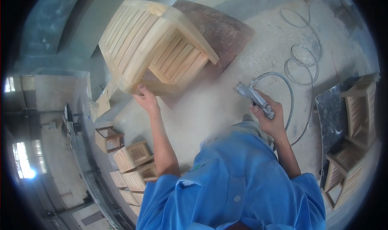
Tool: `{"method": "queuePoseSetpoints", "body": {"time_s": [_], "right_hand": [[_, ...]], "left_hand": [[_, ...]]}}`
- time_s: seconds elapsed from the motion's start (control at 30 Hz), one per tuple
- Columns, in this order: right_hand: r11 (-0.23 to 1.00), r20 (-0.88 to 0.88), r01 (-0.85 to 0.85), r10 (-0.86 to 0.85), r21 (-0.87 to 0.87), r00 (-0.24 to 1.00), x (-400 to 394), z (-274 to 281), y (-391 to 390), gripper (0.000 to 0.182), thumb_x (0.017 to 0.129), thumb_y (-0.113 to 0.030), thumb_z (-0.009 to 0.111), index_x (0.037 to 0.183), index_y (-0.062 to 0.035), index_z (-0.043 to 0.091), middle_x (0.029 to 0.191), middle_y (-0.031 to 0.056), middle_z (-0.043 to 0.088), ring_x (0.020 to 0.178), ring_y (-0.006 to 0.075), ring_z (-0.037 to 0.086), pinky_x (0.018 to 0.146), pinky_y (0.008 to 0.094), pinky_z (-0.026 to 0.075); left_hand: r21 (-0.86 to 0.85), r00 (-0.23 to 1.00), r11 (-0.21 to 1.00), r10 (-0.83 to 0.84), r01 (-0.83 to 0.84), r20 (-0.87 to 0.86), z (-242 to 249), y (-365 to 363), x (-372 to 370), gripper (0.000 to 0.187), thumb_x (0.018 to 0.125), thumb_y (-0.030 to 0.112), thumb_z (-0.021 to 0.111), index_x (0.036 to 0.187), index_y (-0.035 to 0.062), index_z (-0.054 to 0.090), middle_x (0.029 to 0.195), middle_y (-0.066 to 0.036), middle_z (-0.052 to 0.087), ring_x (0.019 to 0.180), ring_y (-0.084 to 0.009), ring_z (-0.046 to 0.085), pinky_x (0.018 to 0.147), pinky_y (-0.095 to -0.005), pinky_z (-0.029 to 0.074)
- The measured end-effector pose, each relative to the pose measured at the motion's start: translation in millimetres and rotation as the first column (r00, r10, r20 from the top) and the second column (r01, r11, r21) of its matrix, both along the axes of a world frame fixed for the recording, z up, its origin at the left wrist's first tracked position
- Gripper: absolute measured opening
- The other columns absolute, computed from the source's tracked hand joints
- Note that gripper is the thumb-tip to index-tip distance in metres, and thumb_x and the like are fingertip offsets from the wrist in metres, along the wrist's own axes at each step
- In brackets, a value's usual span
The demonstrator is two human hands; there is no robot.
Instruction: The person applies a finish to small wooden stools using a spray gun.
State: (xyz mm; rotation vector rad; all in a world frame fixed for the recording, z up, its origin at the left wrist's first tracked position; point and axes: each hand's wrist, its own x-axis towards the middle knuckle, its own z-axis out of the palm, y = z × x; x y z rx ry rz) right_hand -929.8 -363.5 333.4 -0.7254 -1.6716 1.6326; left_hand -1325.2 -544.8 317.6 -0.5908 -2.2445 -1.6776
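Observation:
My left hand (148, 101) is closed on the lower edge of a slatted wooden side table (131, 34), thumb over the rail. The table is tilted, its slatted top turned to the left and a second slatted panel showing inside the frame. Behind it is a dark brown, dusty board (228, 32). My right hand (270, 115) grips a silver spray gun (254, 97), apart from the table, its nozzle end pointing left. A grey hose (290, 96) joins the gun near its front. Pale haze hangs between the gun and the table.
Several slatted wooden pieces (131, 157) are stacked at lower left. More wooden pieces (359, 112) rest by a dark panel (331, 117) on the right. Thin hose coils (301, 54) lie across the concrete floor (262, 58). Bright windows (24, 161) are at far left.

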Motion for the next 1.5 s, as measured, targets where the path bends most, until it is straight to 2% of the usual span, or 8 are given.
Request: {"method": "queuePoseSetpoints", "body": {"time_s": [0.13, 0.43, 0.57, 0.73, 0.97, 1.2, 1.37, 1.5], "right_hand": [[0.999, 0.059, -0.053, 0.054, -0.009, 0.997, 2, 5, 12, 0.045, 0.091, -0.019, 0.068, 0.126, 0.0072, 0.059, 0.086, 0.006, 0.069, 0.079, 0.0111, 0.063, 0.075, 0.0254, 0.05], [0.962, -0.234, 0.212, -0.169, 0.171, 0.957, -55, 17, 42, 0.043, 0.084, -0.009, 0.073, 0.123, 0.0048, 0.062, 0.086, 0.01, 0.068, 0.073, 0.0103, 0.06, 0.067, 0.0249, 0.049], [0.984, -0.197, -0.086, 0.116, 0.156, 0.974, -80, 37, 31, 0.047, 0.081, -0.009, 0.076, 0.125, 0.0029, 0.063, 0.095, 0.0153, 0.072, 0.079, 0.0138, 0.068, 0.07, 0.0274, 0.052], [0.899, -0.219, -0.403, 0.434, 0.172, 0.874, -159, 57, -9, 0.051, 0.078, -0.01, 0.076, 0.125, 0.0028, 0.062, 0.103, 0.0198, 0.072, 0.083, 0.0216, 0.072, 0.073, 0.0297, 0.054], [0.976, -0.131, -0.005, 0.034, 0.217, 0.991, -227, 57, 4, 0.047, 0.08, -0.001, 0.073, 0.124, 0.0063, 0.06, 0.093, 0.0168, 0.071, 0.079, 0.0185, 0.071, 0.073, 0.0297, 0.054], [0.921, -0.097, 0.03, 0.009, 0.389, 0.995, -293, 92, 11, 0.054, 0.074, 0.004, 0.074, 0.126, 0.0048, 0.06, 0.097, 0.0181, 0.071, 0.08, 0.021, 0.072, 0.073, 0.0303, 0.056], [0.882, -0.15, 0.044, 0.03, 0.469, 0.988, -322, 112, 35, 0.056, 0.072, 0.004, 0.075, 0.126, 0.0042, 0.06, 0.095, 0.017, 0.071, 0.08, 0.0203, 0.072, 0.072, 0.0296, 0.056], [0.962, -0.216, -0.007, 0.069, 0.273, 0.974, -359, 64, 55, 0.055, 0.072, 0.002, 0.076, 0.125, 0.0031, 0.061, 0.098, 0.018, 0.071, 0.081, 0.0209, 0.071, 0.073, 0.0302, 0.055]], "left_hand": [[0.016, 0.997, 1.0, -0.008, 0.007, 0.073, 63, 13, -24, 0.062, 0.099, 0.045, 0.057, 0.135, -0.0045, 0.045, 0.126, -0.018, 0.056, 0.112, -0.0232, 0.055, 0.096, -0.0347, 0.043], [-0.104, 0.918, 0.993, 0.099, -0.064, 0.383, 204, 49, -144, 0.102, 0.081, 0.078, 0.056, 0.145, 0.0012, 0.037, 0.144, -0.018, 0.043, 0.136, -0.0378, 0.038, 0.108, -0.0569, 0.027], [-0.148, 0.904, 0.988, 0.1, -0.041, 0.416, 236, 53, -195, 0.106, 0.079, 0.079, 0.056, 0.147, 0.001, 0.035, 0.147, -0.019, 0.041, 0.136, -0.0404, 0.037, 0.109, -0.0564, 0.027], [-0.159, 0.888, 0.984, 0.138, -0.075, 0.439, 257, 43, -279, 0.104, 0.08, 0.078, 0.057, 0.145, -0.0008, 0.038, 0.143, -0.02, 0.044, 0.13, -0.0372, 0.044, 0.104, -0.0572, 0.033], [-0.153, 0.91, 0.981, 0.167, -0.116, 0.38, 282, 64, -370, 0.103, 0.08, 0.076, 0.059, 0.142, -0.0043, 0.04, 0.133, -0.02, 0.053, 0.117, -0.0357, 0.054, 0.095, -0.0571, 0.041], [0.051, 0.978, 0.996, 0.057, -0.069, 0.201, 228, 65, -457, 0.084, 0.076, 0.039, 0.079, 0.13, -0.0175, 0.047, 0.123, -0.021, 0.06, 0.107, -0.0301, 0.062, 0.09, -0.0372, 0.05], [-0.049, 0.956, 0.988, 0.151, -0.144, 0.25, 239, 72, -480, 0.084, 0.074, 0.04, 0.079, 0.129, -0.0168, 0.049, 0.123, -0.021, 0.06, 0.106, -0.0298, 0.062, 0.09, -0.0392, 0.05], [-0.182, 0.954, 0.971, 0.197, -0.157, 0.225, 236, 100, -478, 0.084, 0.075, 0.041, 0.078, 0.13, -0.0159, 0.049, 0.124, -0.022, 0.059, 0.106, -0.0304, 0.062, 0.09, -0.0399, 0.05]]}}
